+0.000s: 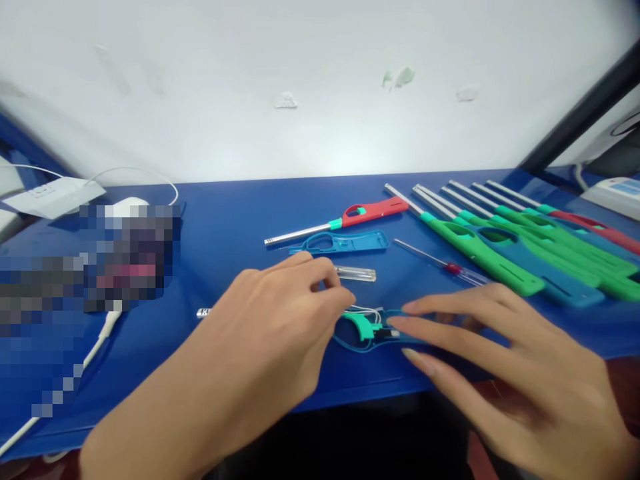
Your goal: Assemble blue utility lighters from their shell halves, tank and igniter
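Note:
A half-open blue lighter shell (367,331) with a teal trigger and thin white wires lies near the table's front edge. My left hand (273,327) hovers over its left end, fingers curled loosely with thumb and forefinger close together near the wires; whether they pinch anything is unclear. A metal tube end (203,312) pokes out from under this hand. My right hand (505,360) lies flat, fingers stretched out, fingertips resting on the shell's right part. Behind lie a clear-handled screwdriver (356,273), an empty blue shell half (345,243) and a red-handled long lighter (345,220).
A row of several green and blue long lighters (520,240) fills the right side of the blue table (225,227). A thin red-marked rod (445,265) lies before them. White cables and a blurred patch sit at the left; a white wall stands behind.

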`<state>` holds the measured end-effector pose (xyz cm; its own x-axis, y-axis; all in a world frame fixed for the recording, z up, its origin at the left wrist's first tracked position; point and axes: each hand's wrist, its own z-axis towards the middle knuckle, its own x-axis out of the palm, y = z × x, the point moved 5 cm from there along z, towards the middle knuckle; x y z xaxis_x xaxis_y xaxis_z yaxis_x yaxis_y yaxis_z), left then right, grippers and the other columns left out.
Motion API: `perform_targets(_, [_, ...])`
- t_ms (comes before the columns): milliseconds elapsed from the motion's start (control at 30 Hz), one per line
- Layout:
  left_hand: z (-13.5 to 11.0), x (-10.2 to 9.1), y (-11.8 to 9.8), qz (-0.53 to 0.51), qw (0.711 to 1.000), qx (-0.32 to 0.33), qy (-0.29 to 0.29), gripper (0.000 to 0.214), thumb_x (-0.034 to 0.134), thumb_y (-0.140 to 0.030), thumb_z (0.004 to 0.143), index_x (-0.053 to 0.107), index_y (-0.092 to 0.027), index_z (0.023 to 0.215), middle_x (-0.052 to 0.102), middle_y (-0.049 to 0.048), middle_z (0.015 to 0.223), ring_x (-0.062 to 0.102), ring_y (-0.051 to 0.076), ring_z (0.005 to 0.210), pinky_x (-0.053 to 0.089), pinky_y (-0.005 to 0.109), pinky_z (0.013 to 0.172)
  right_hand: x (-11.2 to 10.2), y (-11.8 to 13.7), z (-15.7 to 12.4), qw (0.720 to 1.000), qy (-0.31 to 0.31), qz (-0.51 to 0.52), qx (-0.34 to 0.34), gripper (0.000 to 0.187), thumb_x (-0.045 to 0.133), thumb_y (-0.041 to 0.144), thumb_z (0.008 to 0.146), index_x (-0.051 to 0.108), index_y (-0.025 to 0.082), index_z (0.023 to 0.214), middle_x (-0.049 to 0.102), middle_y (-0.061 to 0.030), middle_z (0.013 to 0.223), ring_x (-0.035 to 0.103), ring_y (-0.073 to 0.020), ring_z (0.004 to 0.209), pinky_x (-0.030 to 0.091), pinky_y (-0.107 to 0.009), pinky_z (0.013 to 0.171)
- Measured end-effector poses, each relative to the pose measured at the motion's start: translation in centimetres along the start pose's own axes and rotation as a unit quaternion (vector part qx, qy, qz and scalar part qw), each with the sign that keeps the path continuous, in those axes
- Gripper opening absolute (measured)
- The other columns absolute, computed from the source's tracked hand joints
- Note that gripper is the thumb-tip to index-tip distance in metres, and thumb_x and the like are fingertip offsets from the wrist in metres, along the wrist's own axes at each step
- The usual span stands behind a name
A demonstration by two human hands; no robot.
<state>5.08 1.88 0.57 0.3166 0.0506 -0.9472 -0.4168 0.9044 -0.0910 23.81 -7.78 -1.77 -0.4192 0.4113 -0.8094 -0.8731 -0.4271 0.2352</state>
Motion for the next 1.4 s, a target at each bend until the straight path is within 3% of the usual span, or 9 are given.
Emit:
perform_targets(167, [-0.1,-0.7,1.1,0.017,0.999,-0.035,-0.028,0.024,0.055,-0.011,0.101,0.076,-0.022,0.104,0.073,0.0053,0.103,0.068,0.020,0.086,0.054,0.032,0.078,0.4,-1.1,0.9,1.000,0.001,-0.012,0.011,0.024,0.063,0.018,0.101,0.073,0.030,0.119,0.076,-0.0032,0.113,0.069,-0.0250,0.100,0.049,-0.049,0.098])
perform_targets(433, [-0.6,0.8,1.1,0.034,0.998,-0.042,0.027,0.012,0.065,-0.029,0.101,0.074,-0.025,0.109,0.073,0.0043,0.106,0.069,0.021,0.090,0.053,0.034,0.081,1.6,-2.0,2.2,0.999,0.048,0.012,0.008,0.015,0.065,0.021,0.103,0.074,0.027,0.112,0.078,-0.0003,0.104,0.069,-0.0201,0.097,0.053,-0.040,0.089])
perform_targets(533, [-0.5,1.0,1.0,0.029,0.998,-0.033,0.036,0.012,0.064,-0.029,0.101,0.073,-0.024,0.107,0.073,0.0036,0.102,0.069,0.020,0.089,0.053,0.032,0.082,2.0,-1.9,2.1,0.998,0.058,0.024,-0.003,0.013,0.063,0.019,0.104,0.073,0.026,0.109,0.078,0.0015,0.103,0.069,-0.0176,0.095,0.053,-0.037,0.090])
perform_targets(800, [-0.5,1.5,1.3,0.008,0.997,-0.044,0.057,0.014,0.061,-0.028,0.103,0.074,-0.023,0.104,0.073,0.0042,0.100,0.069,0.021,0.093,0.053,0.033,0.089,1.9,-1.5,1.8,1.000,0.000,0.020,0.004,0.012,0.066,0.016,0.101,0.073,0.026,0.104,0.078,0.0032,0.100,0.071,-0.0162,0.092,0.054,-0.032,0.084])
perform_targets(1000, [-0.3,1.7,1.4,-0.015,0.995,-0.060,0.074,0.016,0.059,-0.029,0.104,0.074,-0.025,0.102,0.072,0.0036,0.100,0.069,0.021,0.091,0.052,0.034,0.089,1.7,-1.3,1.7,1.000,-0.005,0.016,0.005,0.013,0.066,0.016,0.101,0.074,0.026,0.103,0.078,0.0027,0.100,0.072,-0.0169,0.091,0.054,-0.032,0.085])
perform_targets(1400, [0.1,1.3,0.3,0.034,0.993,-0.087,0.078,0.027,0.053,-0.015,0.100,0.077,-0.026,0.092,0.071,0.0032,0.093,0.067,0.020,0.076,0.046,0.032,0.066,1.8,-1.1,1.5,1.000,-0.007,0.022,0.007,0.014,0.064,0.014,0.101,0.072,0.025,0.104,0.076,0.0022,0.102,0.073,-0.0129,0.091,0.054,-0.026,0.085])
